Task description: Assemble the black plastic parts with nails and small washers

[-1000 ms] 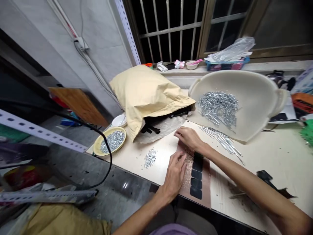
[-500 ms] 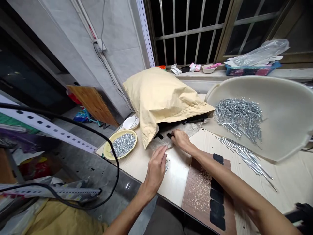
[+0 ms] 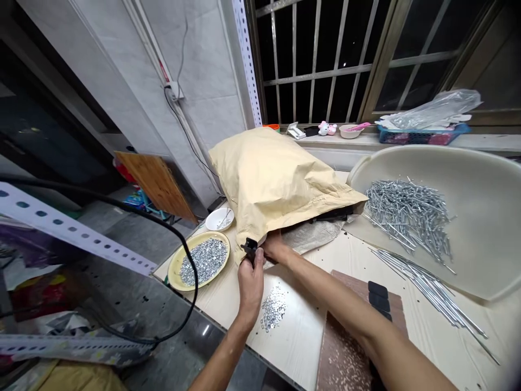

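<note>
My left hand [image 3: 251, 277] is closed around a small black plastic part [image 3: 249, 245], its thumb pressed along it, in front of the sack's left corner. My right hand [image 3: 275, 247] reaches into the mouth of a large pale-yellow woven sack [image 3: 272, 174]; its fingers are hidden inside, so what they touch does not show. Dark pieces [image 3: 334, 213] show in the sack's opening. Below my hands, a small pile of metal washers [image 3: 273, 309] lies on the table. Left of the sack, a yellow dish [image 3: 173, 274] holds many more washers.
A small white bowl [image 3: 211, 221] stands behind the dish. On the right, a big whitish basin [image 3: 480, 217] holds metal rods, with longer rods [image 3: 431, 288] beside it. A brown board [image 3: 342, 331] with black pads [image 3: 378, 296] lies under my right forearm. A black cable [image 3: 191, 296] hangs at left.
My right hand has gone from the sack's mouth to inside it. My left hand, loose and apparently holding nothing before, has moved up and closed on a black part. The view has shifted.
</note>
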The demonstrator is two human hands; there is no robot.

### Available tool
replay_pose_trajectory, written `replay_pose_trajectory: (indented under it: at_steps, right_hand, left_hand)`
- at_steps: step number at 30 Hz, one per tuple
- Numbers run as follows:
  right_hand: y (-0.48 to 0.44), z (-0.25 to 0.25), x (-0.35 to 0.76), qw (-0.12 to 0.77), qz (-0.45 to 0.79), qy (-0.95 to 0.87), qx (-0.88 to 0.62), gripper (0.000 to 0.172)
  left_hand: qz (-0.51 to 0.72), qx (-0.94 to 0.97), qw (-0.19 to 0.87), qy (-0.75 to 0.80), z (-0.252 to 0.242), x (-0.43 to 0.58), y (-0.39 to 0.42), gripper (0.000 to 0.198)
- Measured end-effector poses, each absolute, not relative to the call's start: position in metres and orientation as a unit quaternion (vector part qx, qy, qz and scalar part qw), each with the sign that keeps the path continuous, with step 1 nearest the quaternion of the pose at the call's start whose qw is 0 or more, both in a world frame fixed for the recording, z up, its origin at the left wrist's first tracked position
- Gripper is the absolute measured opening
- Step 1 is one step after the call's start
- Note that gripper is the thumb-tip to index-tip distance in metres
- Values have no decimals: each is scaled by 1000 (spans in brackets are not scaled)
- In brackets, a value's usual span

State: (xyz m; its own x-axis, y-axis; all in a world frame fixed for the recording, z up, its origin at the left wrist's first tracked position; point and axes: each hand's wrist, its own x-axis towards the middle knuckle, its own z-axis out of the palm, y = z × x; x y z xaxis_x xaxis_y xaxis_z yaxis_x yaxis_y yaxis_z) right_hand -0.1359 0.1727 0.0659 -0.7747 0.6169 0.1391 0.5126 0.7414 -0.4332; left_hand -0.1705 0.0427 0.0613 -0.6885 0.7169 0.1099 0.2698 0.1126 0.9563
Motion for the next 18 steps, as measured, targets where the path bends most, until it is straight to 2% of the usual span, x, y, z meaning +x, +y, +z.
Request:
replay_pose_trajectory:
  at_steps: [4,8,13,18]
  right_hand:
    - [169,51,-142,142,124,-909,-373,39]
    - [181,38,-96,126,96,-902,-401,41]
    - [200,36,-6,100,81,-902,-412,26]
    - [205,43,55,92,64,-890,-441,25]
  left_hand:
    - [583,309,240,712,62,-174,41,42]
    - [582,340,271,687,63,-171,34,40]
    - [586,333,377,635,67,-149,31,41]
    - [583,310,483,575,65,-116,44,43]
